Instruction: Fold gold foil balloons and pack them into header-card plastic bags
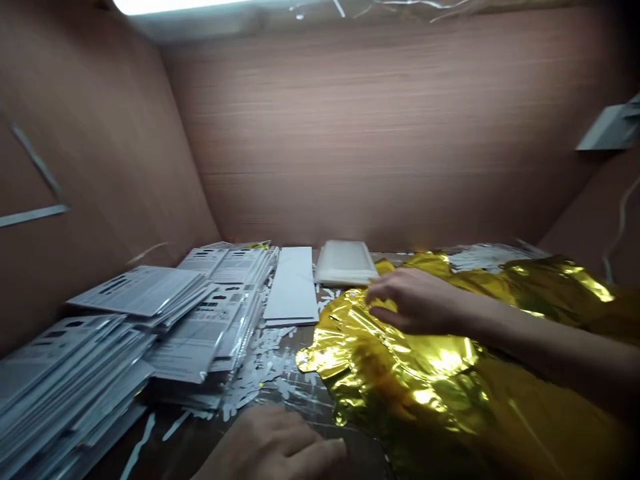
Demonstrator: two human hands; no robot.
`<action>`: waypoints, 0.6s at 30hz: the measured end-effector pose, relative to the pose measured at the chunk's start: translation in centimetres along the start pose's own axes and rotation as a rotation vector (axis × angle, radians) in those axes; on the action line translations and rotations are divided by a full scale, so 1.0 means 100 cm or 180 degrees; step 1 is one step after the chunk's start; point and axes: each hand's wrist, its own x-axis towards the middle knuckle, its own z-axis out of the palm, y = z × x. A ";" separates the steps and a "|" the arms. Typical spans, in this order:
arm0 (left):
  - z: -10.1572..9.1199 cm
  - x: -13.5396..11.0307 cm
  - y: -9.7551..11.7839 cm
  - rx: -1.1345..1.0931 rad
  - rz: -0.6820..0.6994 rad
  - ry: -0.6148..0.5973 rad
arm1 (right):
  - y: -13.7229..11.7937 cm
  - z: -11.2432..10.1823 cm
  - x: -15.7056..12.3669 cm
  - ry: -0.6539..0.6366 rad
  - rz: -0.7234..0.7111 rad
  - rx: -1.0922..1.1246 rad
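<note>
Your right hand curls onto the gold foil balloon, which lies right of the printed card stacks; grip unclear. Your left hand rests loose, apparently empty. Dragging the foil across the white paper scraps could crease or tear it.

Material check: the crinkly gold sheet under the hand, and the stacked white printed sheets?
Gold sheet: likely metallized plastic film, glossy, given its sharp crinkles and mirror glare. Stacked sheets: probably matte white card or paper, printed, with stiff flat edges; any coating can't be told.
</note>
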 end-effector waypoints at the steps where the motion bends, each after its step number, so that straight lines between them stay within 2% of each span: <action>1: 0.003 0.016 0.001 0.0097 0.0014 -0.0094 | 0.015 0.006 -0.027 -0.0004 0.0095 -0.0107; 4: 0.014 0.061 0.003 0.0084 -0.0094 -0.0311 | 0.049 0.030 -0.091 0.0083 0.0219 -0.0238; 7: 0.024 0.096 -0.003 -0.0004 0.0098 -0.0511 | 0.069 0.052 -0.123 0.0128 0.0142 -0.0148; 10: 0.033 0.115 -0.008 -0.0056 0.0344 -0.0731 | 0.081 0.065 -0.134 0.0390 0.0104 -0.0063; 13: 0.041 0.119 -0.003 0.0095 0.0282 -0.0628 | 0.091 0.063 -0.135 0.0850 0.0255 0.0254; 16: 0.049 0.113 0.009 0.0337 0.0344 -0.0428 | 0.105 0.047 -0.131 0.1521 0.0806 0.1150; 18: 0.054 0.106 0.019 0.0517 0.0416 -0.0260 | 0.114 0.033 -0.127 0.1894 0.1360 0.2225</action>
